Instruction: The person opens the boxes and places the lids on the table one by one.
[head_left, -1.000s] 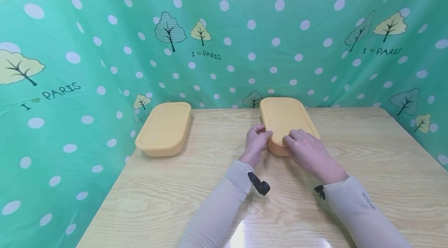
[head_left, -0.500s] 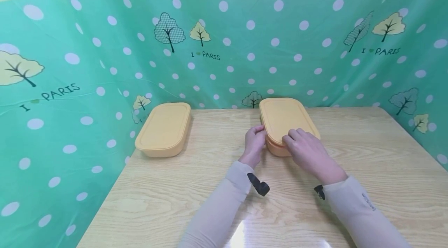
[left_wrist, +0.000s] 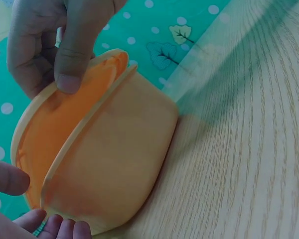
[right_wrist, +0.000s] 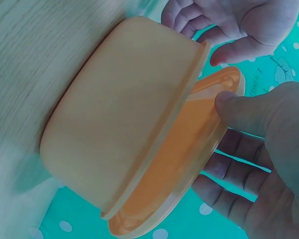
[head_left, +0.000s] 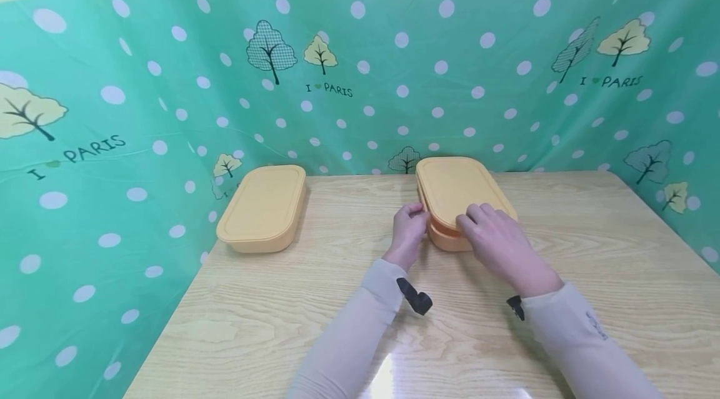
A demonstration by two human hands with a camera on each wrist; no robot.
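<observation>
A yellow-orange rectangular lunch box [head_left: 447, 241] with rounded corners stands toward the back of the table, right of the middle. Its lid [head_left: 458, 189] is tilted, the near edge raised off the rim and the far end down. My right hand [head_left: 503, 247] pinches that raised edge, thumb on the orange underside [right_wrist: 179, 142] and fingers on top. At the box's left side is my left hand [head_left: 407, 233]. Its fingertips [left_wrist: 65, 229] touch the box wall, and its thumb [left_wrist: 10, 178] stands apart near the gap. The inside of the box is mostly hidden.
A second box [head_left: 263, 205] of the same look, lid on, stands at the back left of the wooden table [head_left: 236, 324]. A green dotted curtain [head_left: 337, 130] with printed trees hangs behind the table and along its sides.
The lid's near edge has come up from the rim, opening a gap along the front and left. My right hand has lifted slightly with it; my left thumb has come off the lid's edge.
</observation>
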